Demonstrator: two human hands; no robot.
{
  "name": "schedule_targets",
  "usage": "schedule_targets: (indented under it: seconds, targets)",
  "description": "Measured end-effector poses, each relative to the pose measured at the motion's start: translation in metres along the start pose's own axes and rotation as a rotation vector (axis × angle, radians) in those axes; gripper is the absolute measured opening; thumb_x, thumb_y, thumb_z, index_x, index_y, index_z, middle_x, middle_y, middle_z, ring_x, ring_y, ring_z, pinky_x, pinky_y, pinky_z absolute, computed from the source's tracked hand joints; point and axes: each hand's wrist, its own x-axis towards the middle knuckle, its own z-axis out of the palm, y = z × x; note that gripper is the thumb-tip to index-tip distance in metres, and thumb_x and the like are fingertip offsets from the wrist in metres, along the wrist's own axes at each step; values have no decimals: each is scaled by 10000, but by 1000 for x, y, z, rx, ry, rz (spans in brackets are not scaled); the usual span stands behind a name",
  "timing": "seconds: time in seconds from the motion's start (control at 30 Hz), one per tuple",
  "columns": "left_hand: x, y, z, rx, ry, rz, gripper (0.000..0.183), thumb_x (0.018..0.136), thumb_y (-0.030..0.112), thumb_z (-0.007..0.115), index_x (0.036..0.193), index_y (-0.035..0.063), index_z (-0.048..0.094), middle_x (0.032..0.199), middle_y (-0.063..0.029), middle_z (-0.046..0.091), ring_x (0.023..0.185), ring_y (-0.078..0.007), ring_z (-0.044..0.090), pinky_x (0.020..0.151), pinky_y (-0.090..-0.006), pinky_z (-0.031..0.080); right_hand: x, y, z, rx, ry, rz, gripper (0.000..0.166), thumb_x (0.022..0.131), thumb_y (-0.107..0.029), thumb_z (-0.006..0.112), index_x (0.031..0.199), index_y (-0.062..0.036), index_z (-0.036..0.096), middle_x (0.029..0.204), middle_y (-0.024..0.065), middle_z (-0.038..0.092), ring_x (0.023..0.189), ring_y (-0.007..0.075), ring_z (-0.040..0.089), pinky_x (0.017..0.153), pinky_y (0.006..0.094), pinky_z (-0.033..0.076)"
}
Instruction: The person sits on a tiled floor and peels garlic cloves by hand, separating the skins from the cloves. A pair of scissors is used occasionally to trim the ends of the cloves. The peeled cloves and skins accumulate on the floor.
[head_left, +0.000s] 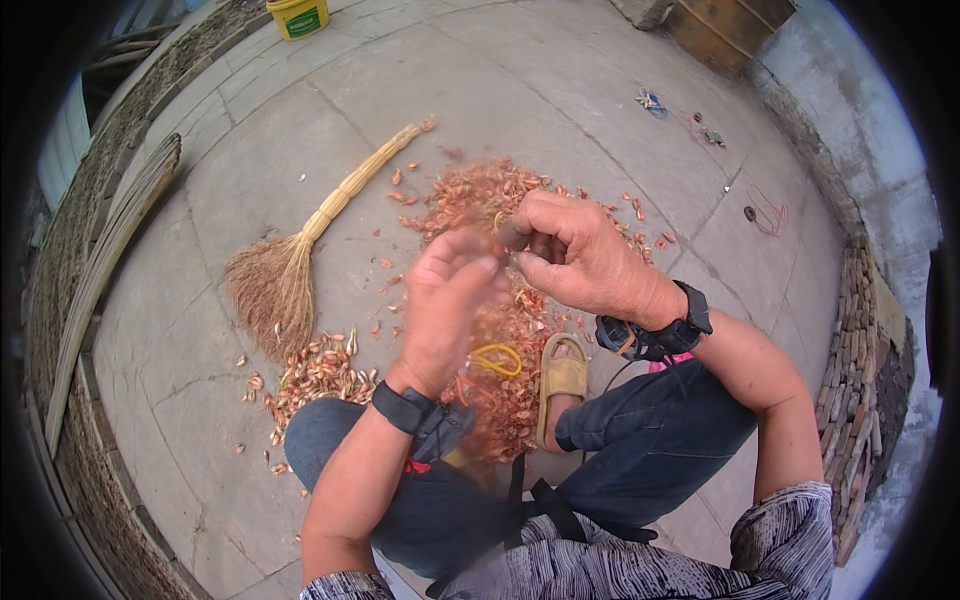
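Note:
My left hand (450, 292) and my right hand (566, 251) meet at the fingertips above a pile of reddish-brown bulbs (484, 187), which look like small shallots. Something small and reddish seems to lie between the fingers, but blur and the fingers hide what it is. Dry papery skins (517, 360) cover the ground below my hands. Paler bulbs (322, 379) form a second heap beside my left knee. A yellow loop (496, 360) shows near my left wrist. Both wrists wear black straps with devices.
A straw hand broom (322, 217) lies left of the pile. Farther left is a weathered wooden plank (112, 277). A yellow bucket (300, 18) stands at the far edge, a rusty metal drum (724, 30) at the upper right. Stacked bricks (847, 390) line the right wall. My sandalled foot (564, 382) rests beside the skins.

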Motion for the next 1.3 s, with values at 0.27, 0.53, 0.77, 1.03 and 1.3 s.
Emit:
schedule_targets:
  seconds: [0.27,0.53,0.77,1.03,1.3]
  targets:
    - [-3,-1,4,97,-20,6,204,871,45,591,1070,4,581,1002,-74,633,807,-124,615,714,-273,532,-3,6,5,-149,42,-51,156,694,-21,649,844,-13,607,780,132,583,722,307,608,625,390,482]
    - [-3,0,3,90,8,38,126,894,54,608,1007,16,566,880,-74,648,751,-135,639,656,-279,548,-3,7,7,-182,25,-132,132,687,-2,653,791,-15,573,766,130,555,716,332,592,616,407,470]
    - [-6,1,2,151,40,59,125,885,31,600,1005,1,581,898,-78,656,761,-129,639,686,-273,548,-4,8,7,-223,-11,-165,129,685,-1,655,765,-16,555,755,136,540,709,340,586,610,426,466]
    - [-5,-1,4,191,75,102,202,860,-3,619,1061,-20,613,1000,-79,667,834,-110,632,729,-266,544,-5,6,8,-166,30,-117,157,681,-14,665,781,-9,545,771,154,555,701,361,582,608,439,468]
    - [-7,-3,5,375,104,134,179,811,-15,670,987,10,647,902,12,624,819,-43,551,706,-205,465,-10,6,7,-365,-23,-200,160,686,-19,633,812,-14,535,773,151,549,694,372,590,583,458,478]
